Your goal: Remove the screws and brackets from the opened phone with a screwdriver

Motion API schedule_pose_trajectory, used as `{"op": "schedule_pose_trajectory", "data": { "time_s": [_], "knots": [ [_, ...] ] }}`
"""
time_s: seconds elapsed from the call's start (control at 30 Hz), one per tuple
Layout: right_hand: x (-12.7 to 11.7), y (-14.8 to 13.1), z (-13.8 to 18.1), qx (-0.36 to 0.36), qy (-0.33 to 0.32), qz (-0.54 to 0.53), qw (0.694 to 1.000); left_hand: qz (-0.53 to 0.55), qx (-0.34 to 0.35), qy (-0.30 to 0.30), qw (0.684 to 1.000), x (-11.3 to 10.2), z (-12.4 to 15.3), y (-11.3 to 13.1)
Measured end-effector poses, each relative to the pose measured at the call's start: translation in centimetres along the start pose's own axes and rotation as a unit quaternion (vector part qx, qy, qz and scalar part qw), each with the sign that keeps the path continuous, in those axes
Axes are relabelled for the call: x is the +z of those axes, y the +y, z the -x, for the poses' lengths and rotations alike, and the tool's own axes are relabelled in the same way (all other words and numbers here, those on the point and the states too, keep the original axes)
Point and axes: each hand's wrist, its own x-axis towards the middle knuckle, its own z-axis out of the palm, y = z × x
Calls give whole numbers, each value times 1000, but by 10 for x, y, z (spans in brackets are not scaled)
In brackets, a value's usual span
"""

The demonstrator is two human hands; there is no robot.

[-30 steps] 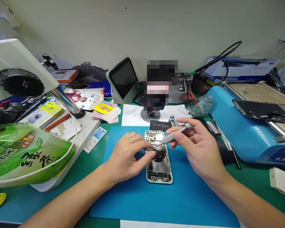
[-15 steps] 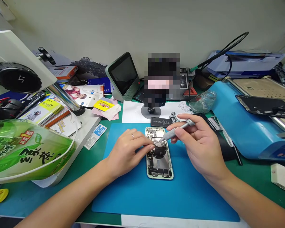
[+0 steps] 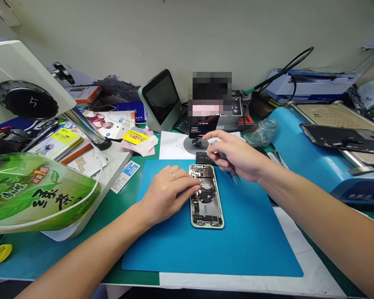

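An opened phone [image 3: 207, 207] with a pale green frame lies upright on the blue mat [image 3: 212, 253], its inner parts bare. My left hand [image 3: 171, 191] rests at its left edge, thumb and forefinger pinched over the upper middle; whatever is between the fingertips is too small to make out. Beyond the phone's upper right corner, my right hand [image 3: 233, 155] has curled fingers around a grey screwdriver [image 3: 222, 156], mostly hidden by the hand. Thin metal tips [image 3: 234, 177] show below that hand. A black phone battery [image 3: 202, 158] lies behind the phone.
A blue machine [image 3: 302, 162] with a detached phone screen [image 3: 345, 137] on top stands right, beside a glass jar [image 3: 262, 132]. A display device [image 3: 162, 99] is at the back. Left are a microscope stand [image 3: 87, 128] and a green bottle [image 3: 40, 195].
My right hand has lifted the screwdriver away from the phone and moved up to the tools behind it. My left hand stays at the phone. The view has shifted slightly.
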Motion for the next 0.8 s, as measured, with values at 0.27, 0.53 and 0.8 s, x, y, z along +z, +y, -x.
{"op": "schedule_pose_trajectory", "data": {
  "time_s": [0.27, 0.53, 0.8],
  "knots": [
    [1, -18, -10, -131, 50, -15, 990, -4, 5, 4, 1000, -2, 0, -1],
    [1, 5, 46, -186, 49, -48, 980, 70, -44, 6, 997, -2, -1, 2],
    [-12, 36, 64, -396, 120, 61, 908, 269, -178, 13, 947, -5, -5, 10]
  ]
}}
